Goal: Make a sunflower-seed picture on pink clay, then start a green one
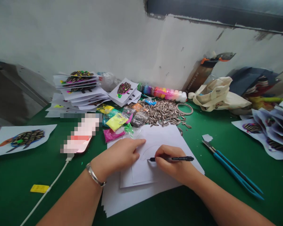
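My right hand (173,160) is closed around a black pen (185,158), its tip touching a white sheet of paper (143,175) on a small stack. A thin curved line (148,150) is drawn on this sheet, just above the pen tip. My left hand (124,153) lies on the left part of the sheet, index finger stretched out and the other fingers partly hidden. Right behind the paper are small bags of coloured clay (116,121) and a heap of striped sunflower seeds (163,111).
Left of my arms lie a phone (85,146) with a white cable (54,180) and a bird picture (25,139). Piles of seed pictures (82,94) stand behind. At right are blue tweezers (235,172), more pictures (269,131) and a cloth bag (219,94). A tape ring (191,109) lies by the seeds.
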{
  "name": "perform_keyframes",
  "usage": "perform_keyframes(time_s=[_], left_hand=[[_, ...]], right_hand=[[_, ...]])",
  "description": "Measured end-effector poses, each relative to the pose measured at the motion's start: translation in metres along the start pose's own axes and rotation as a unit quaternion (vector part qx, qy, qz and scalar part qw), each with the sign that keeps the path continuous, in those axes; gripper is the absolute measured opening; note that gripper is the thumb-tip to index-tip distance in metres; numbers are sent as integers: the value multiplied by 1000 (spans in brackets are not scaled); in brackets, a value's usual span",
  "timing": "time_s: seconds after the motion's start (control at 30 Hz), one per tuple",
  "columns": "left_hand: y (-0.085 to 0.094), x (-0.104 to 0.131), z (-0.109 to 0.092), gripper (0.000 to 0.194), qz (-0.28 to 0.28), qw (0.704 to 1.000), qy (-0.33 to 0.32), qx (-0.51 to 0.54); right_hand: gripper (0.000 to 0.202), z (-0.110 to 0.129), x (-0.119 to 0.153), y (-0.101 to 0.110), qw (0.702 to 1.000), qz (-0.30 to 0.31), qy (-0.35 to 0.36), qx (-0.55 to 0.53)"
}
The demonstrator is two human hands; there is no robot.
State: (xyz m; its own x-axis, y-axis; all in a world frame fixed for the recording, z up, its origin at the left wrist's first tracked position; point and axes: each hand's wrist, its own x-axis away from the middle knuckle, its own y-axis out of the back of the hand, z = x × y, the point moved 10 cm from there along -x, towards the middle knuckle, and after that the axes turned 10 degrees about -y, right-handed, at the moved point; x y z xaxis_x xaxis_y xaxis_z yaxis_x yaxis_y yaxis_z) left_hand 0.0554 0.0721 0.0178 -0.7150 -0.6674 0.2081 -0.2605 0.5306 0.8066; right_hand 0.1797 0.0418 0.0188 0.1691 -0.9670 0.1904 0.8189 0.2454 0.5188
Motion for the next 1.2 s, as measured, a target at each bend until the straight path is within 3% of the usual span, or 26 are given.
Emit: perform_keyframes(time_s=[0.27, 0.4, 0.73, 1.2], left_hand=[[0, 0, -3, 42, 5, 1000, -14, 4], [0, 1, -3, 38, 12, 1000, -4, 12], [-1, 1, -2, 38, 19, 1000, 12, 3], [-3, 1, 0, 41, 14, 1000, 11, 12]], right_hand=[[13, -15, 2, 25, 994, -27, -50, -94], [20, -25, 16, 23, 994, 1, -71, -85], [10, -19, 30, 16, 996, -68, 6, 57], [12, -17, 30, 15, 997, -47, 19, 56]])
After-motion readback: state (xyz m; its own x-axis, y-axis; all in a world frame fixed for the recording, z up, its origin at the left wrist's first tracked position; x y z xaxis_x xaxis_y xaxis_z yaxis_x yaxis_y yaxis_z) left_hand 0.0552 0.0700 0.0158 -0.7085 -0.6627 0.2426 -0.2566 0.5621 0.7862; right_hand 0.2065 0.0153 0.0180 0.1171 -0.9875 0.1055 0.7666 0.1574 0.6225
